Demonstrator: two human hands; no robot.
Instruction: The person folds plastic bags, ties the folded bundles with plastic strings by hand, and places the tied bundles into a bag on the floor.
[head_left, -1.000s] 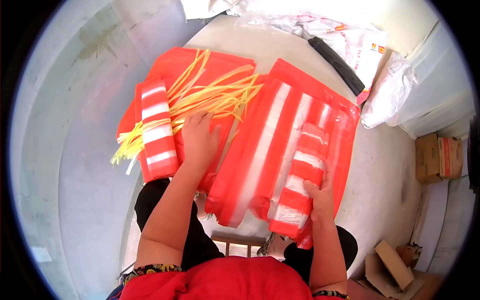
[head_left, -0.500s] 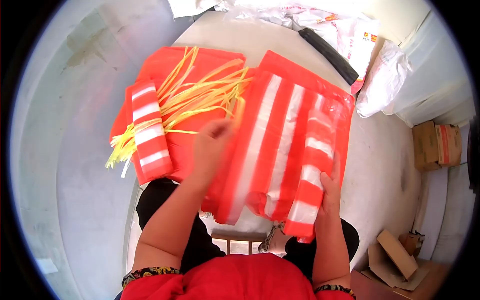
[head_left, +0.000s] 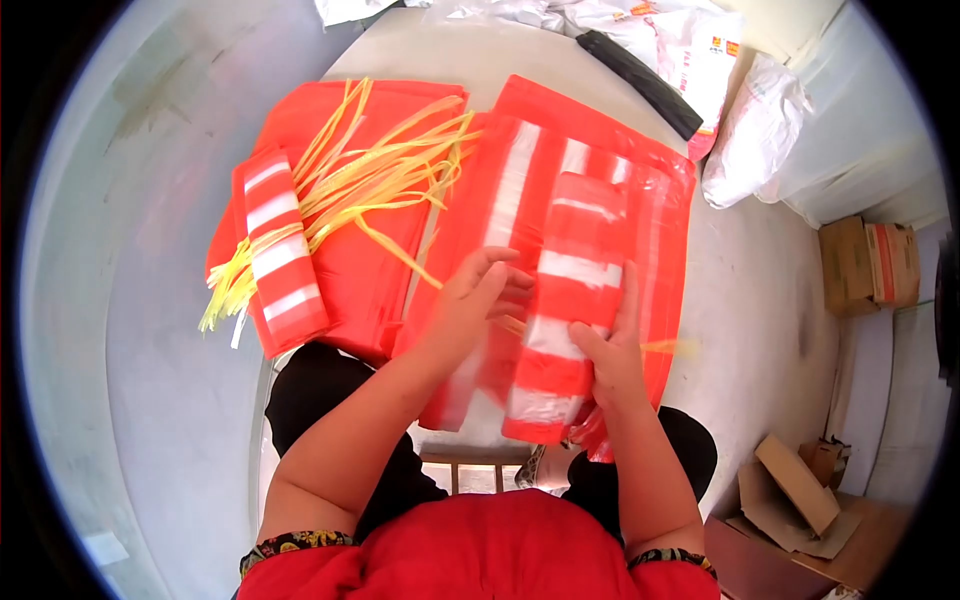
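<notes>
My right hand (head_left: 612, 350) grips the right side of a folded bundle of red-and-white striped plastic (head_left: 568, 310), thumb on top. The bundle stands tilted over a stack of flat striped plastic sheets (head_left: 510, 185). To its left is my left hand (head_left: 482, 295), fingers bent and apart, close to the bundle's edge. A yellow strip (head_left: 405, 257) runs towards my left hand. A piece of yellow strip shows by the fingers and another beyond my right hand; the part between is hidden by the bundle.
At left, a second striped bundle (head_left: 278, 245) with yellow strips around it lies on red plastic sheets (head_left: 375, 290). Loose yellow strips (head_left: 385, 165) spread over them. A black bar (head_left: 640, 85) and white sacks (head_left: 755, 130) lie at the far right; cardboard boxes (head_left: 850, 270) stand beyond.
My left hand has moved right, from the yellow strips to the bundle. The bundle has shifted left in my right hand, and yellow strip now shows on both its sides.
</notes>
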